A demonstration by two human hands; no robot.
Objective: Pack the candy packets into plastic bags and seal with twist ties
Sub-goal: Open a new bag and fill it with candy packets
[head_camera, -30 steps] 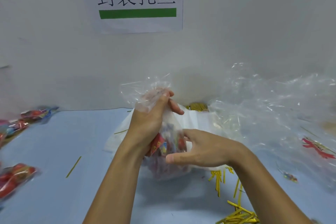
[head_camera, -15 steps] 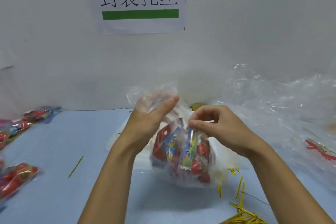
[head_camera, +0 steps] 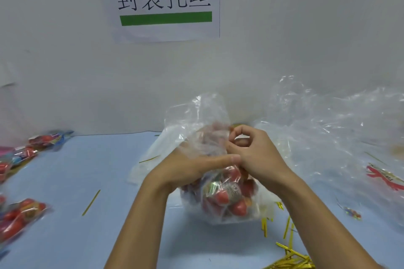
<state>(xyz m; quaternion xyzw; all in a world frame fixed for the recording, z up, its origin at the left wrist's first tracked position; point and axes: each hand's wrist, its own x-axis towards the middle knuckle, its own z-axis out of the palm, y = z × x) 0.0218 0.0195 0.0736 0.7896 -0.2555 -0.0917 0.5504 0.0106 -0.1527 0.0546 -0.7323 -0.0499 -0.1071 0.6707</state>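
Clear plastic bag [head_camera: 196, 116] is sitting mid-frame on the pale blue counter [head_camera: 98, 170], candy packets [head_camera: 227, 199] bulging red in its lower half. Left hand [head_camera: 190, 166] is clutching the gathered neck, thumb lying across the film; right hand [head_camera: 255, 155] is pinching the same neck from the right, each grip narrow and holding plastic. Gold twist ties [head_camera: 290, 260] are lying heaped at lower right, one stray tie [head_camera: 91, 202] at lower left. Filled bags [head_camera: 19, 216] are resting along the left edge.
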